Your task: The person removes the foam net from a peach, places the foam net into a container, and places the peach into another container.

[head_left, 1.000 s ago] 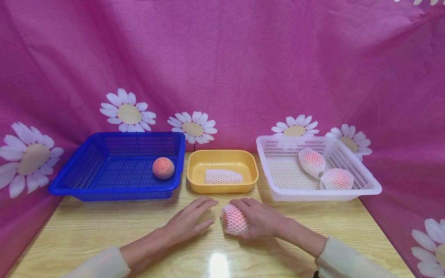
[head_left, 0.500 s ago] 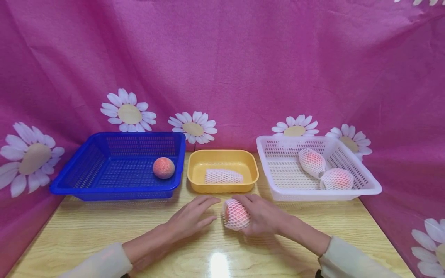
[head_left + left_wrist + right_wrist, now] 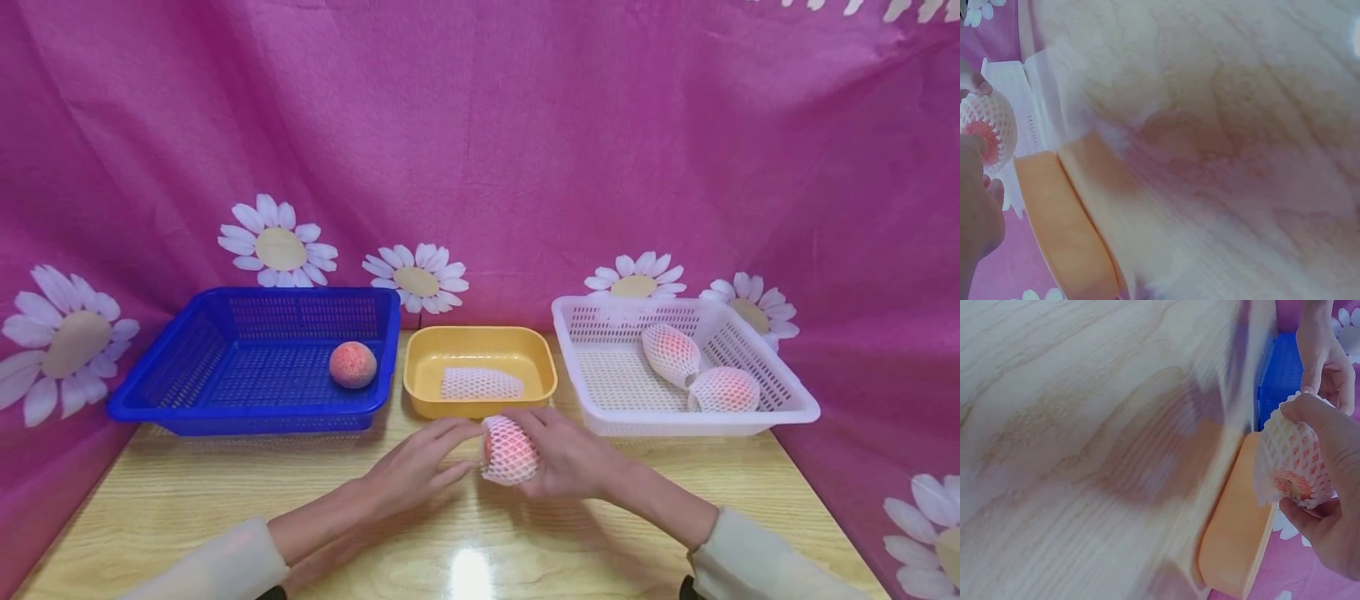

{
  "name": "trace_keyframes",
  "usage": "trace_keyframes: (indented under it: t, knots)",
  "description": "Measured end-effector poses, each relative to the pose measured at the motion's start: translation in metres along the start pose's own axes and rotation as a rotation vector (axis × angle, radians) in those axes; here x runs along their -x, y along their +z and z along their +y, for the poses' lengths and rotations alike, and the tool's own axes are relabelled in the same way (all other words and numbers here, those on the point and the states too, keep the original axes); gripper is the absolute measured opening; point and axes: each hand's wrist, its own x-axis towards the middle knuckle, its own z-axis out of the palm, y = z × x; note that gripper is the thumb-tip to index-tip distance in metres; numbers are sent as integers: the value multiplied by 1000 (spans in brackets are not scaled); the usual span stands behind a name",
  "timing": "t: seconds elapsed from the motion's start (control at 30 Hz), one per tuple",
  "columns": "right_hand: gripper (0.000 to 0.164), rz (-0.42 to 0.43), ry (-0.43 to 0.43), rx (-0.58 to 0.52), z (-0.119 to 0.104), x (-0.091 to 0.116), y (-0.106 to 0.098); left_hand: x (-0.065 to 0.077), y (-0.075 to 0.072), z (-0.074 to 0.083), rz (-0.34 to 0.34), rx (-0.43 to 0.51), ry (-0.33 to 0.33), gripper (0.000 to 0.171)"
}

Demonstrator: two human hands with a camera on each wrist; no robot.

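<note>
A peach (image 3: 510, 451) in a white foam net sleeve is held up over the table, its reddish end showing at the sleeve's opening in the left wrist view. My right hand (image 3: 566, 454) grips it from the right, thumb and fingers curled round the net. On the other side, my left hand (image 3: 420, 462) has its fingers extended toward the sleeve's open end. The fingertips are at the net's edge; whether they touch the peach cannot be told. In the right wrist view the netted peach (image 3: 1297, 456) sits between thumb and fingers.
A blue basket (image 3: 247, 412) at left holds one bare peach (image 3: 352, 365). Behind the hands stands a yellow tray (image 3: 480, 408) with a foam net sleeve (image 3: 482, 383) inside. The white basket (image 3: 697, 423) at right contains two netted peaches (image 3: 671, 354). A magenta cloth (image 3: 510, 167) hangs behind.
My right hand has raised the netted peach slightly and moved it away from me, toward the yellow tray. My left hand has shifted a little right, closing the gap to the net.
</note>
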Motion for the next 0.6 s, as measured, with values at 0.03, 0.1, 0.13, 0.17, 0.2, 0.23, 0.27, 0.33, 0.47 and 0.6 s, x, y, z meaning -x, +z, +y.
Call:
trace_keyframes:
  t: [0.03,0.1,0.13,0.17,0.2,0.23,0.27,0.33,0.47,0.6]
  knots:
    - [88,6,-8,0,0,-1,-1,-1,0,0,7,0,5,43]
    - [88,9,-8,0,1,-2,-3,-3,-2,1,18,3,14,44]
    - [88,12,-7,-1,1,-2,-4,-5,-3,1,22,4,19,44]
    - [88,12,1,1,1,-2,-6,-6,-4,1,24,6,23,44]
    - [89,14,6,4,1,-3,-7,-8,-5,2,25,7,25,44]
    - [89,14,11,6,0,-4,-9,-9,-6,2,25,7,26,44]
    - [91,12,25,8,0,-4,-10,-10,-7,3,26,4,27,45]
    - [91,10,34,10,-1,-6,-13,-12,-8,4,34,-9,34,45]
    - [91,10,32,6,-2,-9,-18,-15,-9,4,67,-38,65,47]
    - [90,15,27,-3,-2,-12,-22,-18,-10,4,84,-32,76,50]
